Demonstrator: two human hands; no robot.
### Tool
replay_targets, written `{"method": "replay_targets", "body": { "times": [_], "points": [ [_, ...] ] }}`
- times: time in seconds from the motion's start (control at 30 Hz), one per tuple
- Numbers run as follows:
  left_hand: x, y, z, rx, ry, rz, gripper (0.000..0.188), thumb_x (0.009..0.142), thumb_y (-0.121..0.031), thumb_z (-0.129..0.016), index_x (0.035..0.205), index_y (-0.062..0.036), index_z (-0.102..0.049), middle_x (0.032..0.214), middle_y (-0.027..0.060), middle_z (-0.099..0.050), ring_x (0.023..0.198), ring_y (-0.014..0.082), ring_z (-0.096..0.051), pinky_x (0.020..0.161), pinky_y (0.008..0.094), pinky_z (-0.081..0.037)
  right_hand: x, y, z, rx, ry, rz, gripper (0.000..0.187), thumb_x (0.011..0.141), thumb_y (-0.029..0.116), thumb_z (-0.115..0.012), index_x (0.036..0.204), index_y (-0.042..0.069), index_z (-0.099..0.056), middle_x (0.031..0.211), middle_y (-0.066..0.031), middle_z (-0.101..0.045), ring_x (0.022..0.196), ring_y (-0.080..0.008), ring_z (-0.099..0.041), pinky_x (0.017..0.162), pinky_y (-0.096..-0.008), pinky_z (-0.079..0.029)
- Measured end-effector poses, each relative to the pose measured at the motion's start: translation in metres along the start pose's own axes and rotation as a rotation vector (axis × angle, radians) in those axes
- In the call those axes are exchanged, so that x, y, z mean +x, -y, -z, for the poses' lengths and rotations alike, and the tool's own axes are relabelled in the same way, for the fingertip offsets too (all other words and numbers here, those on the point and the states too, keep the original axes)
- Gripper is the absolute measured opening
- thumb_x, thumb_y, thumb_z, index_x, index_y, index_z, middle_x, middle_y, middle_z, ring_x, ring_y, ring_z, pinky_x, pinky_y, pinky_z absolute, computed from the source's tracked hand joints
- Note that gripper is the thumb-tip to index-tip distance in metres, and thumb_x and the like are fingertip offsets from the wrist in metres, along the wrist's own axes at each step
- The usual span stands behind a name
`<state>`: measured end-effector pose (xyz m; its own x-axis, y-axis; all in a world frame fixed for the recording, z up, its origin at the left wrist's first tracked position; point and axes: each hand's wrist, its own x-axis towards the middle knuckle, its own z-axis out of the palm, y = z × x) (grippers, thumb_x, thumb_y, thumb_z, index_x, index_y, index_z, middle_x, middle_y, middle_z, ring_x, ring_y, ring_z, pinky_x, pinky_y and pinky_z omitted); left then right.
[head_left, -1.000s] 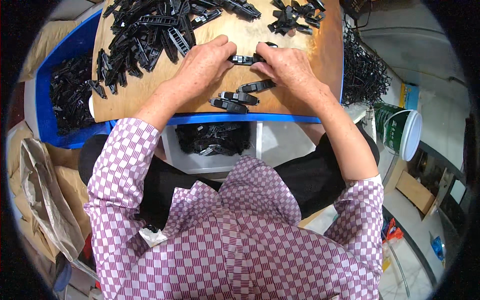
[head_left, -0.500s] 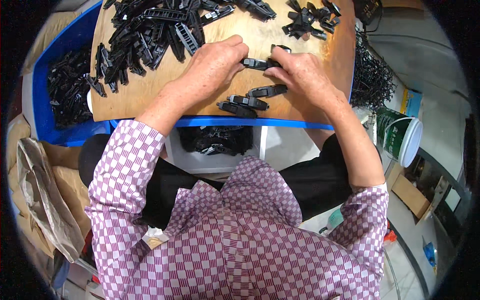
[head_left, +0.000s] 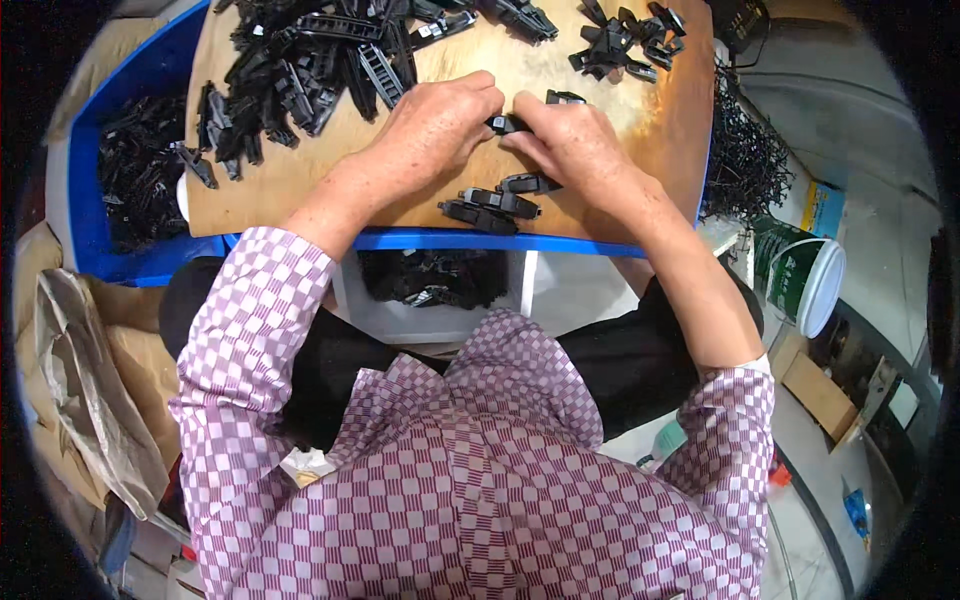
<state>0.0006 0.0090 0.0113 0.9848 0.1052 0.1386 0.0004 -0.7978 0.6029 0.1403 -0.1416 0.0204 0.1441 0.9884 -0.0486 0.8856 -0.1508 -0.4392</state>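
My left hand (head_left: 432,128) and my right hand (head_left: 566,145) meet over a wooden board (head_left: 300,185), both pinching one small black plastic clip (head_left: 504,123) between their fingertips. Most of the clip is hidden by the fingers. Just below the hands lie three finished-looking black clips (head_left: 492,207) in a row near the board's front edge. A big heap of long black plastic parts (head_left: 300,65) covers the board's far left, and a smaller heap of short black pieces (head_left: 625,40) lies at the far right.
The board rests on a blue bin (head_left: 130,170) holding more black parts. A white tray (head_left: 430,310) with black clips sits under the board's front edge. To the right are a tangle of black scrap (head_left: 745,155) and a green-and-white bucket (head_left: 805,270). Brown sacks (head_left: 85,390) lie at left.
Both hands have closed in toward each other, so the clip between them shows less than before. The view has shifted slightly.
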Motion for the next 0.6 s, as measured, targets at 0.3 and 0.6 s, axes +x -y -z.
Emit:
{"method": "replay_targets", "body": {
  "times": [0.3, 0.6],
  "points": [
    [-0.038, -0.006, -0.015, 0.027, 0.07, -0.043, 0.013, 0.081, -0.009, -0.067, 0.09, -0.0038, -0.061, 0.089, 0.0128, -0.059, 0.08, 0.0354, -0.063, 0.071, 0.0431, -0.052, -0.029, 0.017, -0.012, 0.101, 0.093, -0.023, 0.029, 0.087, 0.03, -0.068, 0.094, 0.005, -0.056, 0.077, -0.0224, -0.066, 0.078, -0.042, -0.066, 0.067, -0.0507, -0.052],
    [-0.043, 0.035, 0.043, 0.59, -0.24, 0.02, 0.02, 0.082, -0.019, -0.068, 0.101, -0.0125, -0.064, 0.102, 0.0062, -0.058, 0.098, 0.0272, -0.059, 0.082, 0.0415, -0.049, -0.035, 0.056, -0.013, 0.202, 0.165, 0.135, 0.025, 0.088, 0.019, -0.064, 0.109, 0.007, -0.057, 0.095, -0.0165, -0.061, 0.088, -0.0368, -0.064, 0.072, -0.0473, -0.053]
  ]
}}
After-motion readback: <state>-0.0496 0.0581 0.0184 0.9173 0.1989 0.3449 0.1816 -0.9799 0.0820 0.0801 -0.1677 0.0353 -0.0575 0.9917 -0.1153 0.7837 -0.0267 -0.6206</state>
